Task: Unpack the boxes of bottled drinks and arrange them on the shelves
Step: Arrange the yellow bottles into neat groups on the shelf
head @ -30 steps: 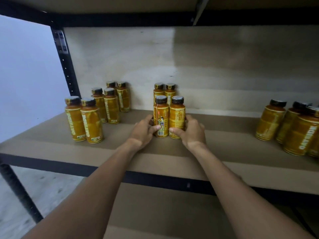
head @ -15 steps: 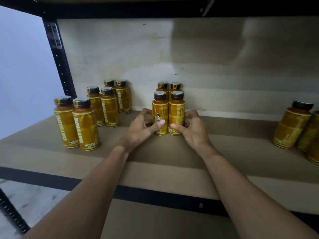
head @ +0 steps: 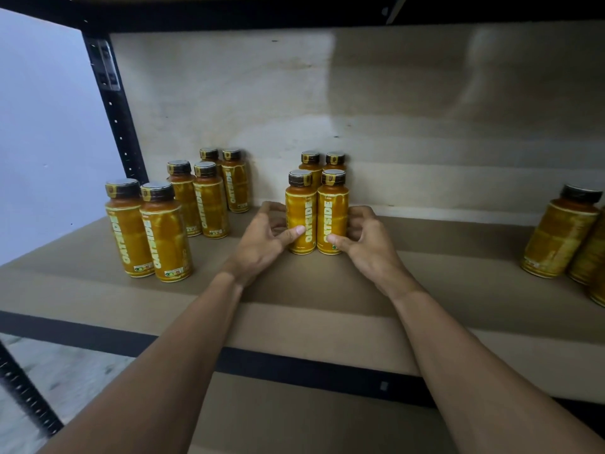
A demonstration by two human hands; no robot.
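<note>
Fingers curled round front two bottles, either side

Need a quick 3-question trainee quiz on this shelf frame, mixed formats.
1. True or false: the right hand rests empty on the shelf board.
2. How many bottles make up the middle group? A) two B) four C) six
3. Fill in: the left hand grips the middle group's front-____ bottle.
Key: 1 false, it grips the front-right bottle; 2 B; 3 left, the front-left bottle.
</note>
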